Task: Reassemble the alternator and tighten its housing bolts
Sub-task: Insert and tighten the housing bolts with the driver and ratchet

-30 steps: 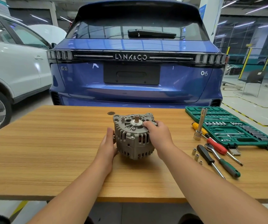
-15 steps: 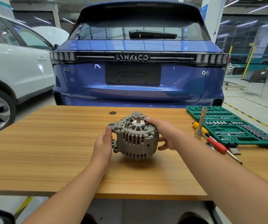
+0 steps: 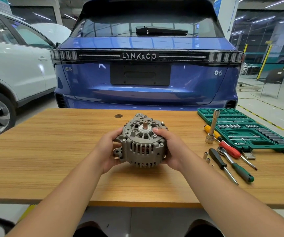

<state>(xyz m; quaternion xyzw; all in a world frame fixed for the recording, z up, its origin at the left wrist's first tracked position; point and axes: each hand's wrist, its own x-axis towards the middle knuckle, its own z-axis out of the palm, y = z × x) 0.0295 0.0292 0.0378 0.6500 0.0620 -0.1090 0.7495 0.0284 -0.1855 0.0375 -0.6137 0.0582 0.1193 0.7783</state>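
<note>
The grey alternator sits at the middle of the wooden table, its shaft stub pointing up and towards me, housing bolts visible at its rim. My left hand grips its left side by the mounting ear, thumb on the front housing. My right hand grips its right side, thumb on top. A tall socket extension stands upright to the right. Beside it lie a ratchet with a red handle and two screwdrivers.
An open green socket set case lies at the table's right. Small loose sockets lie near the screwdrivers. A blue car stands just behind the table and a white car at the left. A small dark disc lies near the far edge.
Both hands have closed round the alternator and turned it, so its mounting ear now points left and towards me. My right hand moved from the top to the right side.
</note>
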